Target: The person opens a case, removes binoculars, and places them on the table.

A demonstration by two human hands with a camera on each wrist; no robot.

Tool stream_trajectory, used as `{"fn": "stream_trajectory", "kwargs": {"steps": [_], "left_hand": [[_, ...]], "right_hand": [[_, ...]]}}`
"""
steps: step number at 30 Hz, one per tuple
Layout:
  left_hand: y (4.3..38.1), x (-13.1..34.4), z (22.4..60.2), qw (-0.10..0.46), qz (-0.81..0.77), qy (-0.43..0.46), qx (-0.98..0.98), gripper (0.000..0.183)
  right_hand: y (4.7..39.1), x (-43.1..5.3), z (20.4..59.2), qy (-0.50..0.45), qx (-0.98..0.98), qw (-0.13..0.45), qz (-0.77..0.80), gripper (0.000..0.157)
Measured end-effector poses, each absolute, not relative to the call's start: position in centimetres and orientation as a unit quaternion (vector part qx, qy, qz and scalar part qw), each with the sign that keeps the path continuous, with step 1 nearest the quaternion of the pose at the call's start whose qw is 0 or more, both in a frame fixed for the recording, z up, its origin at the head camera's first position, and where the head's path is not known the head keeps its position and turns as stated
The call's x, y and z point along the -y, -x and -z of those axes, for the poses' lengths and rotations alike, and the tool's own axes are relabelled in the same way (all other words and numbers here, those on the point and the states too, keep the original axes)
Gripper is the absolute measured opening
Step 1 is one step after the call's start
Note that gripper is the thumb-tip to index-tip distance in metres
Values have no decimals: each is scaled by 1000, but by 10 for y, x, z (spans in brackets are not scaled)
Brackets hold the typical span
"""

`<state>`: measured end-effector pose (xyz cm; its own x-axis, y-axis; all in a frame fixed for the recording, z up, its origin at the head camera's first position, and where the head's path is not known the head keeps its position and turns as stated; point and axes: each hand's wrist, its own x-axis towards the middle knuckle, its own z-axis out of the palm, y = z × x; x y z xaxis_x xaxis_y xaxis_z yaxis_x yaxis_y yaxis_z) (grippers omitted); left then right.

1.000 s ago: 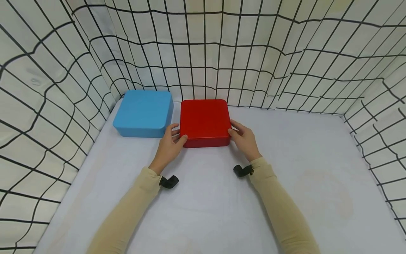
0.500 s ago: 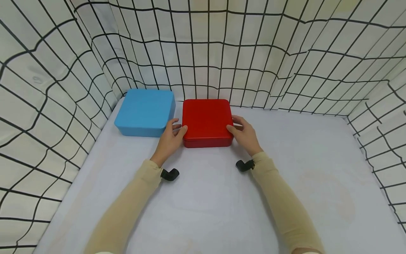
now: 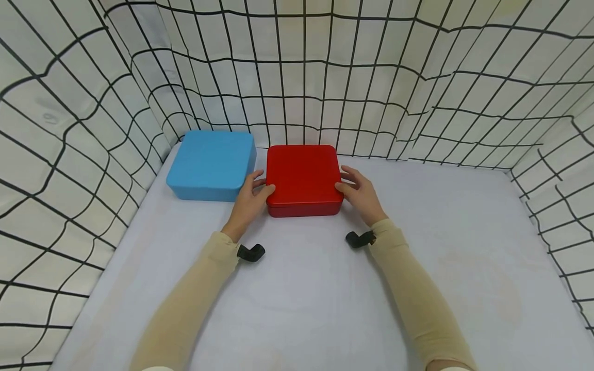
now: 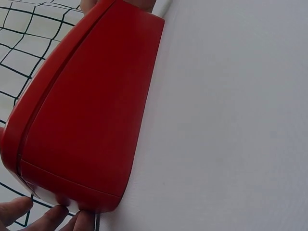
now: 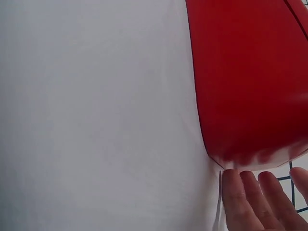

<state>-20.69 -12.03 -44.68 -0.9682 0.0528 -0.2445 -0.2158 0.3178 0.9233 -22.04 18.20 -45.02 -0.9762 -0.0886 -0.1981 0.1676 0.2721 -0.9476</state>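
A red lidded box lies flat on the white surface, in the middle of the head view, near the back netting. My left hand is at its left side, the thumb at the lid's front left edge; in the left wrist view the relaxed fingers touch the side wall. On the opposite side is my right hand, its thumb by the right edge. Nearly straight fingers show right beside the box in the right wrist view; whether every fingertip touches cannot be told.
A light blue box stands to the left of the red one, with a narrow gap between them close to my left fingers. Black grid netting over pale walls encloses the back and sides of the white surface.
Both hands have slid slightly farther back along the sides of the red box. My right fingers have loosened a little outward. Both boxes stay put, apart from a slight camera shift.
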Motion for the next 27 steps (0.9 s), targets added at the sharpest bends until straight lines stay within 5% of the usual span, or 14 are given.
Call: {"fn": "stream_trajectory", "kwargs": {"steps": [27], "left_hand": [[203,122,438,159,-648,36,-744,82]], "right_hand": [[225,-195,449,-8,-736,186,651,71]]}}
